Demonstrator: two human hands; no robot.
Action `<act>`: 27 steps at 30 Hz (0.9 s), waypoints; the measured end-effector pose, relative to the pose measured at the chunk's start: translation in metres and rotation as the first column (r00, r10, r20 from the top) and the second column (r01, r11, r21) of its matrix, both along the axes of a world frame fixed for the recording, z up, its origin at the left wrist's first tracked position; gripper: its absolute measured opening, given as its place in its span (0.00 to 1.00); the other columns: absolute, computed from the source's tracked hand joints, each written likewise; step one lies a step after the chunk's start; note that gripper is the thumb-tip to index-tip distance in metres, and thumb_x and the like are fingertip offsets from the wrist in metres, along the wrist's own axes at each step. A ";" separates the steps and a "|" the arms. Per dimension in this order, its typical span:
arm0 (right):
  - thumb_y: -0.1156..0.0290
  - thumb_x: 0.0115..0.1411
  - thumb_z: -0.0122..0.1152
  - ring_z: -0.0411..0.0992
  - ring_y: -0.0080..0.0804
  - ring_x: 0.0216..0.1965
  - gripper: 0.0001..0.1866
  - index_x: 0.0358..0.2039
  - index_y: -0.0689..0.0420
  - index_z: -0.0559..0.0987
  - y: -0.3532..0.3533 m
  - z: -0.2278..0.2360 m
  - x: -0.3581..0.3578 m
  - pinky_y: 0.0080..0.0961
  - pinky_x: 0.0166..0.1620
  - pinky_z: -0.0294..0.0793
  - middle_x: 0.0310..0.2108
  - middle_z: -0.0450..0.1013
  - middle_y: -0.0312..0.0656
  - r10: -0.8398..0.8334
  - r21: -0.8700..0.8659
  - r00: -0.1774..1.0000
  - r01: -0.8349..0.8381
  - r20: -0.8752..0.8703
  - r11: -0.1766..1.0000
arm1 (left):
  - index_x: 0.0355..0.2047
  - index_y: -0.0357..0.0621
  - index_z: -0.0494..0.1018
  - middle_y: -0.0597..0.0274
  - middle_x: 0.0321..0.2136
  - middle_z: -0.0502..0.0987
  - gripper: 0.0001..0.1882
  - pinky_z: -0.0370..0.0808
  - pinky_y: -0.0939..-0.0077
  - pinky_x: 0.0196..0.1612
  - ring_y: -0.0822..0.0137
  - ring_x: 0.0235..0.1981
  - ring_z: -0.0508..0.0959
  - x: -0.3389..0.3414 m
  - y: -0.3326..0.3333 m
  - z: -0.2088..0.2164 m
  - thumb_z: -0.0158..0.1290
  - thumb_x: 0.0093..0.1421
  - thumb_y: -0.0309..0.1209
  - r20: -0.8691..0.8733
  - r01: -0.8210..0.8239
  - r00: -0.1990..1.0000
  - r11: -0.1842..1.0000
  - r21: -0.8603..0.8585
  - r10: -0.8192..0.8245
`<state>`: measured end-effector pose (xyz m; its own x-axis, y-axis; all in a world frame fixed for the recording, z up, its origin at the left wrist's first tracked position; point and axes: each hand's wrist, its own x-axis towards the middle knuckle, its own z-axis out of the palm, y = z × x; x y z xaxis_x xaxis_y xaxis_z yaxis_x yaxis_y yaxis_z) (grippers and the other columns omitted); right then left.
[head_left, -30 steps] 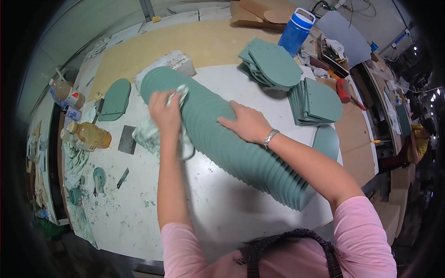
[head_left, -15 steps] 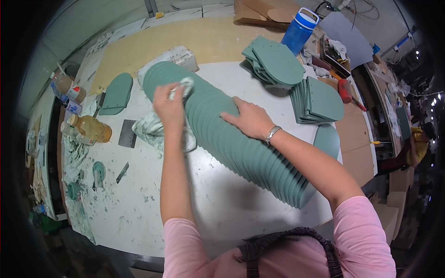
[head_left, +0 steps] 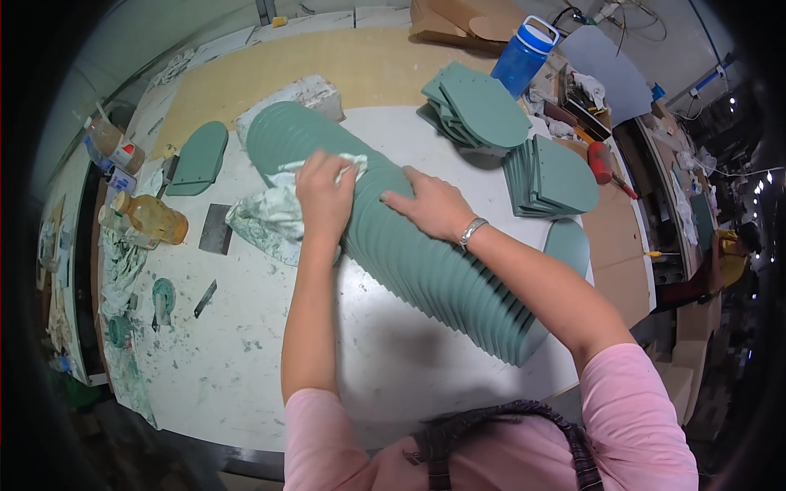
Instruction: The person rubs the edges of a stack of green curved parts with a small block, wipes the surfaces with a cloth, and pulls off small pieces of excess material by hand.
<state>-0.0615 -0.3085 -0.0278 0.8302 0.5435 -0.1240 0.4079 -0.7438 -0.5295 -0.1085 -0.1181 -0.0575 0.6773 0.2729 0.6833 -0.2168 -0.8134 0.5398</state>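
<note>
A long overlapping row of green round-ended panels [head_left: 409, 237] lies slantwise across the white table [head_left: 237, 393], its far end leaning on a pale wrapped block [head_left: 315, 96]. Bunched in my left hand [head_left: 325, 192] is a white rag with green stains [head_left: 274, 211], pressed against the left edge of the row; the rest of the cloth drapes onto the table. My right hand [head_left: 434, 204] lies spread on top of the panels, thumb and fingers apart, and wears a silver bracelet at the wrist.
Two stacks of similar panels [head_left: 483, 106] [head_left: 557, 176] stand at the back right beside a blue bottle [head_left: 524, 57]. A red mallet [head_left: 602, 164] lies farther right. On the left are a loose panel [head_left: 199, 159], a yellow-liquid bottle [head_left: 155, 217], a dark square plate [head_left: 215, 229] and a blade [head_left: 205, 299].
My left hand has moved with the rag toward the right and nearer to me along the panels' edge. My right hand stays in place on the row.
</note>
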 end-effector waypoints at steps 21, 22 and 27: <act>0.40 0.61 0.54 0.77 0.58 0.43 0.36 0.47 0.66 0.72 -0.005 0.002 0.003 0.44 0.46 0.76 0.41 0.78 0.60 0.003 -0.049 1.000 -0.004 -0.016 0.999 | 0.30 0.36 0.79 0.55 0.27 0.77 0.05 0.72 0.71 0.41 0.60 0.32 0.77 -0.055 0.007 -0.031 0.61 0.54 0.25 -0.214 -0.176 0.972 0.900 -0.398 0.096; 0.40 0.61 0.54 0.77 0.58 0.43 0.36 0.47 0.66 0.72 -0.004 0.003 0.005 0.44 0.46 0.76 0.41 0.78 0.60 0.007 -0.051 1.000 -0.008 -0.018 0.999 | 0.31 0.36 0.79 0.55 0.28 0.77 0.06 0.71 0.71 0.41 0.60 0.33 0.77 -0.037 0.001 -0.008 0.61 0.54 0.26 -0.137 -0.115 0.988 0.918 -0.380 0.068; 0.40 0.62 0.54 0.76 0.58 0.43 0.36 0.48 0.66 0.72 -0.004 0.003 0.003 0.45 0.47 0.75 0.42 0.77 0.60 -0.005 -0.051 0.999 0.002 -0.048 0.999 | 0.35 0.37 0.78 0.55 0.32 0.75 0.08 0.70 0.66 0.43 0.56 0.36 0.75 -0.058 -0.039 -0.045 0.59 0.53 0.23 0.002 -0.077 0.997 0.960 -0.268 0.080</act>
